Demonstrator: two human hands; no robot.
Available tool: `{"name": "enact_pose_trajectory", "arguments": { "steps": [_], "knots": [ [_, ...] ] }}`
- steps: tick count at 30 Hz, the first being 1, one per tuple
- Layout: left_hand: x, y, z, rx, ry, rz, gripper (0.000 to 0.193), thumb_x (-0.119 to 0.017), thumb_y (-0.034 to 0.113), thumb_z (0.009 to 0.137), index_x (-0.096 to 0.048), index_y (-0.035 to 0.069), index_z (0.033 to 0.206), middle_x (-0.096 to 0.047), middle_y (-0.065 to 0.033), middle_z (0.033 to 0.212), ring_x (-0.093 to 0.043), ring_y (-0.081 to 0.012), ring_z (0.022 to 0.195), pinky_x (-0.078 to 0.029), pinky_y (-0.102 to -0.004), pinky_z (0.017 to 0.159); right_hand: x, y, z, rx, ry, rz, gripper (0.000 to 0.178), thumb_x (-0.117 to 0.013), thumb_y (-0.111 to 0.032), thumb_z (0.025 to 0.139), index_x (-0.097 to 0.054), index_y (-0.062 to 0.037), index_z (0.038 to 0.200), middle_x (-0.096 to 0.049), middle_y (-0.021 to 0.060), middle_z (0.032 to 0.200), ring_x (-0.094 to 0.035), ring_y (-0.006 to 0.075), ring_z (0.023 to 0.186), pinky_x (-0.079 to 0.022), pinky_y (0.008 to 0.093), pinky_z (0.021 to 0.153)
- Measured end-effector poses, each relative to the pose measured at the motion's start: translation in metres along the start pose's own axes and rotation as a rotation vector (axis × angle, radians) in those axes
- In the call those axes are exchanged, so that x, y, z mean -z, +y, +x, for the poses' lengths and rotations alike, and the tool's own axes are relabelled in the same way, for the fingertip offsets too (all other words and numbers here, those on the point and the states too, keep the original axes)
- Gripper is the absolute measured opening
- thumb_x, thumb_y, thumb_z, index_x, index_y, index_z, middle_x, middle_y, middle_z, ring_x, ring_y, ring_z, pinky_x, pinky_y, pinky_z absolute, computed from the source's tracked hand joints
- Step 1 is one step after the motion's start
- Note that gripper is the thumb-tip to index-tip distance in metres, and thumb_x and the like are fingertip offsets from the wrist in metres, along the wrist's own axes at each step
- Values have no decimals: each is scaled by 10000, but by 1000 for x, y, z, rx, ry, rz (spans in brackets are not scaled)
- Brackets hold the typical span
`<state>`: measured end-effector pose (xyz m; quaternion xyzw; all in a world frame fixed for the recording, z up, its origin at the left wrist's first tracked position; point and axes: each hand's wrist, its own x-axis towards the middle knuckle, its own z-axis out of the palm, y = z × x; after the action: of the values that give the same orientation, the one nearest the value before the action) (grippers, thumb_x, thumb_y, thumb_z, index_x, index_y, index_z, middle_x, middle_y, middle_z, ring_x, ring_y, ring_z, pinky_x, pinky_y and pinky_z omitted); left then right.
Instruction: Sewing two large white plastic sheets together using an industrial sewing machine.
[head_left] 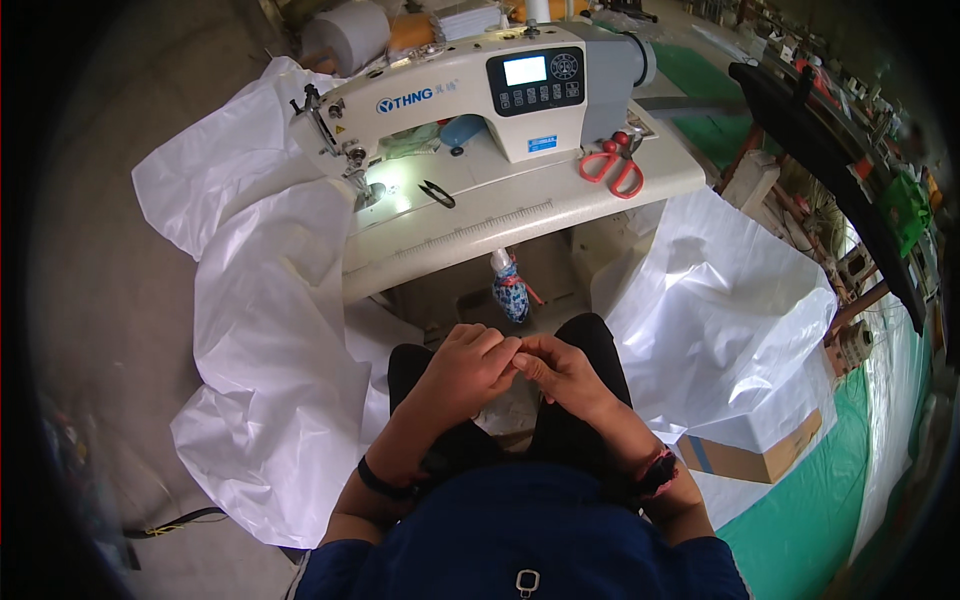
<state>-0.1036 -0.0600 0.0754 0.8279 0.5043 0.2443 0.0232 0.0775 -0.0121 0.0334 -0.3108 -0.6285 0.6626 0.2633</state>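
Above my lap, just short of the table's front edge, my left hand (462, 372) and my right hand (568, 374) meet at the fingertips. Both have their fingers curled and pinched together; anything between them is too small or hidden to make out. Beyond them stands a white sewing machine (450, 115), its lamp lighting the needle area. Black thread snips (437, 194) lie on its bed, and red-handled scissors (612, 174) rest at the bed's right. White sheet material (275, 275) drapes over the left end of the table down to the floor.
Under the table edge hangs a knob wrapped in blue patterned cloth (511, 298). At my right, more white sheeting (715, 300) covers part of a cardboard box (775, 452) near a green floor cover (805, 500). A dark padded bar (830, 160) slants along the right.
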Motion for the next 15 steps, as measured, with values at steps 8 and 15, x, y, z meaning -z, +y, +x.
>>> {"name": "enact_pose_trajectory", "arguments": {
  "steps": [8,15],
  "knots": [
    [-22,0,-3,24,-38,-333,341,-669,79,745,-591,14,1070,-583,-84,892,-578,-259,854,-472,-365,773,4,23,-17,-154,-30,459,338,-507,-374,967,-565,-51,1043,-521,-18,760,-478,41,580,-421,193,476],
    [-32,-2,3,111,-159,-575,288,-652,43,783,-633,7,1068,-589,-83,863,-599,-195,794,-490,-302,696,13,29,-30,-185,-90,479,347,-486,-406,969,-541,-64,979,-514,-12,753,-484,49,572,-422,189,449]
  ]
}}
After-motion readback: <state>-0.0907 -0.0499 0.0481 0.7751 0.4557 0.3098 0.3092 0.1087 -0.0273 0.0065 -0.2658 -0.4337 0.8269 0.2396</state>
